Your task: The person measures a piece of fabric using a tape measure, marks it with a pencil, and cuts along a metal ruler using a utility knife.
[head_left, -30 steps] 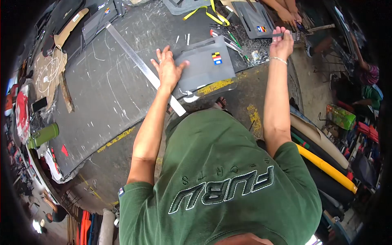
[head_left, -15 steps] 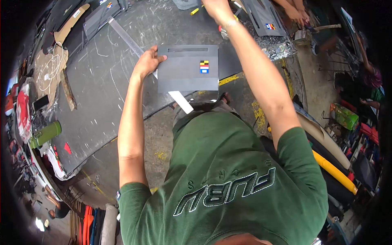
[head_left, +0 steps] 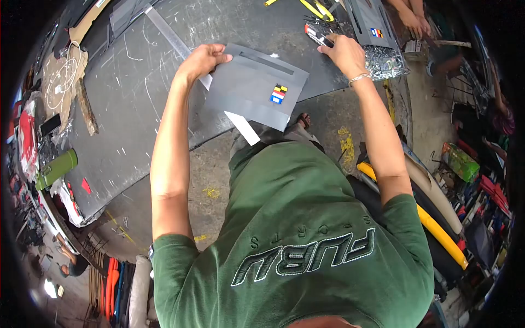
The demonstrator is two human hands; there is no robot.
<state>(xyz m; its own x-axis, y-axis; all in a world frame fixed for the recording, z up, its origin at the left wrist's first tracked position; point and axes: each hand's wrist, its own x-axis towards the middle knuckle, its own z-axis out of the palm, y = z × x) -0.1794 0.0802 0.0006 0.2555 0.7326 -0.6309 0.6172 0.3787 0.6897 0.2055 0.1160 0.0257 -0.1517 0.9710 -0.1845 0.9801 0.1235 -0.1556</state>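
Observation:
My left hand (head_left: 203, 61) pinches the upper left corner of a grey sheet panel (head_left: 240, 85). The panel has a long dark slot near its top and a small coloured flag patch (head_left: 278, 94); it lies tilted over the table's front edge. Beneath it runs a metal ruler (head_left: 169, 35), and a white strip (head_left: 243, 128) sticks out below; whether they are one piece I cannot tell. My right hand (head_left: 345, 54) is closed on a red and black utility knife (head_left: 315, 34) over the table's right part.
Yellow-handled scissors (head_left: 320, 10) lie on the dark table (head_left: 126, 131) beyond the knife. Another grey panel (head_left: 369, 19) rests at the right on clear plastic (head_left: 385, 63). Leftward are a green bottle (head_left: 57, 169), a phone (head_left: 50, 125) and a wooden stick (head_left: 87, 109). Another person's hands (head_left: 413, 22) are at upper right.
My right hand has come back from the far side to the right part of the table, now with the utility knife. The panel has turned clockwise in my left hand.

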